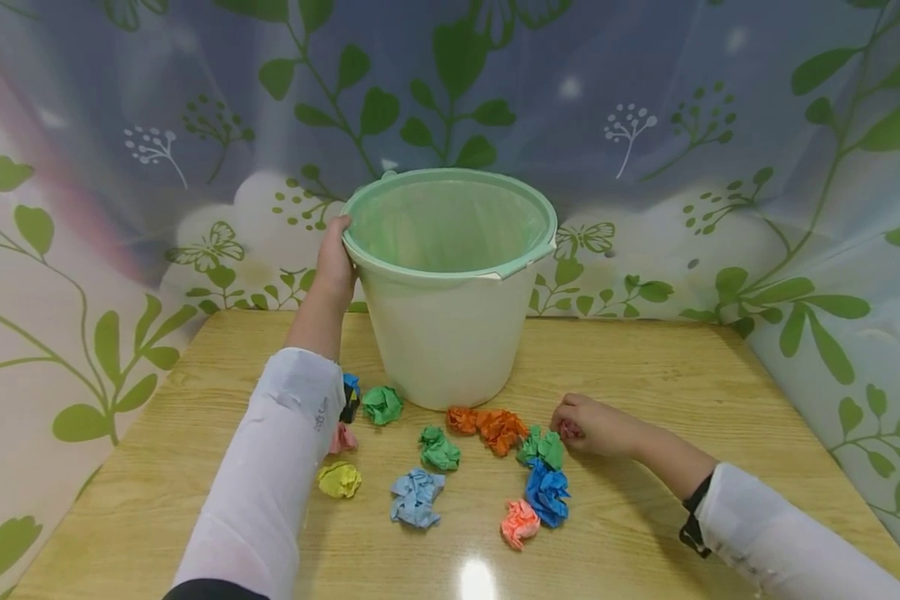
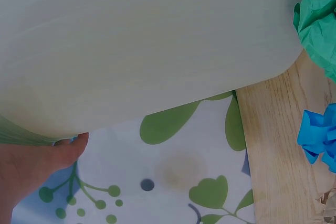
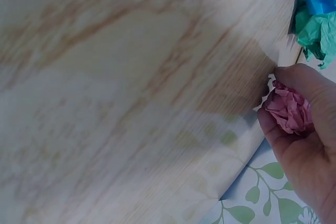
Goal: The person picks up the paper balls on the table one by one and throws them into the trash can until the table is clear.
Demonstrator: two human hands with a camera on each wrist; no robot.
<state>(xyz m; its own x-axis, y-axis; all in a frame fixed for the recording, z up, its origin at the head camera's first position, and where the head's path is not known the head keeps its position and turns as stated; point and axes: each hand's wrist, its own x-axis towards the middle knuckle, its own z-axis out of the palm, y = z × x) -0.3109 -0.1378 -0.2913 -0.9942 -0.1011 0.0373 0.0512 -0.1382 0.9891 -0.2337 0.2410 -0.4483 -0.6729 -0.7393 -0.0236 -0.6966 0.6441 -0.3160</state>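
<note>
Left sleeve (image 1: 247,483): white, slanting up along the left side of the bucket (image 1: 450,342).
Right sleeve (image 1: 787,533): white, well to the bucket's right and nearer, with a black band (image 1: 693,521) at the wrist.
Coral ball (image 1: 521,523): crumpled paper, in front of the bucket's right side, touching the dark blue ball (image 1: 547,493).
Light blue ball (image 1: 417,497): in front of the bucket, a little left of its middle, standing apart.
Yellow ball (image 1: 339,480): in front and to the bucket's left, beside the sleeve.
Green balls: one (image 1: 542,448) right of the bucket's front, against the dark blue one; another (image 1: 440,448) before its middle; a third (image 1: 382,405) just beside its base at left.
Left-hand cluster: a salmon ball (image 1: 342,438) and a blue ball (image 2: 317,136), left of the bucket's base, both partly covered in the head view.
Right hand (image 1: 596,425): right of the bucket's base, fingers and thumb closed around a pink ball (image 3: 290,109); whether it is lifted I cannot tell.
Orange paper (image 1: 502,431): two lumps together, close before the bucket's base.
Bucket: upright on the wooden table (image 1: 645,367), pale, green-rimmed.
Left hand (image 1: 335,262): grips the bucket at its rim's left side, fingers partly hidden.
Backdrop (image 1: 570,92): leaf-printed sheet behind the bucket.
</note>
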